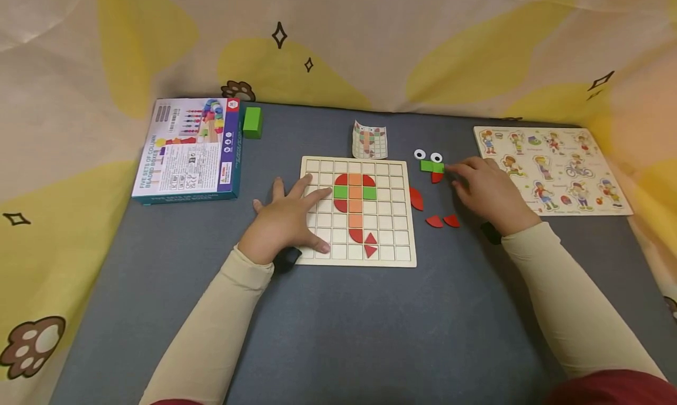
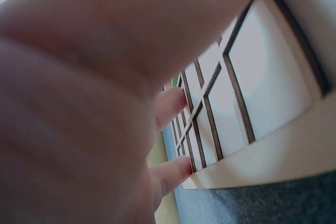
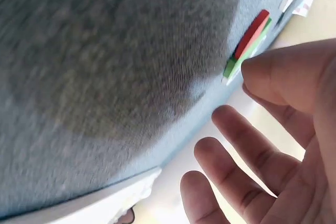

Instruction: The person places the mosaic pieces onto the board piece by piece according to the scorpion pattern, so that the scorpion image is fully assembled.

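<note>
My left hand (image 1: pixel 280 223) lies spread over the left side of a wooden grid board (image 1: pixel 391 255), fingers apart on its cells. In the left wrist view two fingertips touch the grid. On the board are a column of orange square tiles (image 1: pixel 355 206), green squares (image 1: pixel 341 192), red rounded pieces (image 1: pixel 356 236) and two red triangles (image 1: pixel 370 251). My right hand (image 1: pixel 489 190) reaches toward two green tiles (image 1: pixel 427 166), index fingertip right at their edge, thumb apart from it. In the right wrist view the thumb overlaps the green tile (image 3: pixel 230 67), beside a red piece (image 3: pixel 251 35).
Two eye discs (image 1: pixel 419 154) and loose red pieces (image 1: pixel 416 198) lie right of the board. A curled pattern card (image 1: pixel 370 140) stands behind it. A printed box (image 1: pixel 185 149) and green block (image 1: pixel 252 123) are at left, a picture puzzle board (image 1: pixel 560 170) at right.
</note>
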Motion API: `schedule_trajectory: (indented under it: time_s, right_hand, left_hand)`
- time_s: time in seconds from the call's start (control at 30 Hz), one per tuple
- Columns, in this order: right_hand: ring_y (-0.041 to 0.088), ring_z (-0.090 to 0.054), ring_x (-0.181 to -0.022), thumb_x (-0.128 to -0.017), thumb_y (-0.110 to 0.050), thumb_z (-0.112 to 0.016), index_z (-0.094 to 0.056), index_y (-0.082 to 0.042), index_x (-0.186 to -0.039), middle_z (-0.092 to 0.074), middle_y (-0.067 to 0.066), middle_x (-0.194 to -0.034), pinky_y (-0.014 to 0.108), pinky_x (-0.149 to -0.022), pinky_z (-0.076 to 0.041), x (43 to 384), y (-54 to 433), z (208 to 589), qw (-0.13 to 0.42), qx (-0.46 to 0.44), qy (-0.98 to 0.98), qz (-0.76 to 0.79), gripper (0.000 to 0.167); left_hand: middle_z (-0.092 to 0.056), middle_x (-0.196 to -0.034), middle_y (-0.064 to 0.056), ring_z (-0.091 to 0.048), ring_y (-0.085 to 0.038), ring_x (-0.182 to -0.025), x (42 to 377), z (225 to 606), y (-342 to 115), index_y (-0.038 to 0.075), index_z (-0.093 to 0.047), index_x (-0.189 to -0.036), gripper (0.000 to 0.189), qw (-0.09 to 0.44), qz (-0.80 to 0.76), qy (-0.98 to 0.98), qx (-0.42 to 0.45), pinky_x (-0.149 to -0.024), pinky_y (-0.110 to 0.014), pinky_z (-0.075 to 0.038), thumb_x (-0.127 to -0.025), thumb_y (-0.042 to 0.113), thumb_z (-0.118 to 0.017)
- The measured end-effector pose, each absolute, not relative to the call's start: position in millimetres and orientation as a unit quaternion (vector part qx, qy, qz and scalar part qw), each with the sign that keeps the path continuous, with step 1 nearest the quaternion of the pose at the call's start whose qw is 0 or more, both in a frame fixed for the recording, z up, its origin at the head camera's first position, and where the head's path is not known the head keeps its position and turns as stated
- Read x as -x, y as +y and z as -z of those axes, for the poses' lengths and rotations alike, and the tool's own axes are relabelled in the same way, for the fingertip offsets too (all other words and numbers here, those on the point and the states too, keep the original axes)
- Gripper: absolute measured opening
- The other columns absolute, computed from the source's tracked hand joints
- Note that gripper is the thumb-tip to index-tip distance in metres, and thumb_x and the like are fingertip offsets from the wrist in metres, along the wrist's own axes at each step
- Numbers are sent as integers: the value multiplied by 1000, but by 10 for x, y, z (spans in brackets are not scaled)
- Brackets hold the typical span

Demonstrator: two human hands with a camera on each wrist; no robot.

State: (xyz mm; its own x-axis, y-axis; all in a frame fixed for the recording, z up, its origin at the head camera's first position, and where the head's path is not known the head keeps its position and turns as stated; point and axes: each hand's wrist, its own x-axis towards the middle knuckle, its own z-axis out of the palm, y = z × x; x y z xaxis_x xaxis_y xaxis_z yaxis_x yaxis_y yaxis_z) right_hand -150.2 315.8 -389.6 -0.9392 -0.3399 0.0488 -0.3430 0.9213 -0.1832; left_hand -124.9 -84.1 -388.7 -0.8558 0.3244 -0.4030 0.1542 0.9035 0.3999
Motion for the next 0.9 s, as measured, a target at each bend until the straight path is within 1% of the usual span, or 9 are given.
schedule_trajectory:
  time_s: [0.17,0.3,0.4,0.5,0.6,0.7,0.83,0.9]
  right_hand:
    - [49,-56,-117,-98,-3,-68,-70,-2,-136,-63,26,-127,63,-100,-45,1523,3144,3948,20,-195,-976,-94,38]
    - [50,-56,-116,-98,-4,-69,-71,-3,-135,-63,27,-129,63,-100,-45,1523,3135,3957,14,-192,-977,-90,38]
    - [50,-55,-118,-97,-5,-69,-71,-1,-134,-63,27,-131,63,-101,-45,1530,3133,3953,4,-184,-979,-83,37]
    - [50,-55,-119,-96,-5,-70,-73,3,-128,-64,28,-131,62,-103,-45,1543,3131,3943,2,-177,-981,-77,33]
    - [48,-57,-116,-94,-4,-73,-75,5,-116,-67,27,-125,60,-102,-46,1561,3125,3939,1,-172,-982,-76,24]
    - [46,-61,-107,-93,-2,-76,-77,6,-107,-72,26,-115,59,-99,-48,1581,3116,3932,-1,-174,-981,-80,17]
    - [44,-65,-94,-89,0,-77,-78,7,-100,-75,24,-99,59,-93,-50,1613,3058,3866,13,-194,-977,-90,13]
    - [43,-66,-93,-89,0,-77,-79,5,-98,-76,21,-96,57,-93,-50,1638,2936,3809,23,-208,-973,-95,11]
  left_hand:
    - [-8,-178,-7,6,-60,-154,1247,3881,-835,36,-35,-167,126,239,-175,947,-127,-100,-94,-9,-61,55,-101]
    - [-8,-178,-7,6,-60,-154,1245,3886,-834,36,-35,-167,127,237,-177,947,-128,-100,-94,-9,-61,55,-101]
    - [-8,-178,-8,6,-60,-154,1246,3881,-837,36,-35,-167,127,235,-179,947,-128,-99,-94,-9,-61,54,-102]
    - [-8,-178,-8,6,-61,-154,1248,3873,-840,35,-35,-167,126,235,-178,947,-128,-100,-94,-9,-61,54,-101]
    - [-8,-178,-8,6,-60,-154,1249,3867,-843,35,-35,-167,126,236,-175,947,-127,-100,-94,-9,-62,54,-101]
    - [-8,-178,-8,7,-60,-154,1247,3864,-844,36,-35,-167,126,237,-176,947,-126,-100,-94,-9,-62,54,-101]
    - [-8,-178,-8,7,-60,-154,1246,3870,-843,35,-35,-167,126,239,-178,946,-125,-100,-94,-8,-62,54,-101]
    - [-8,-178,-8,7,-60,-154,1248,3878,-845,36,-35,-167,126,238,-177,947,-125,-100,-94,-8,-62,54,-102]
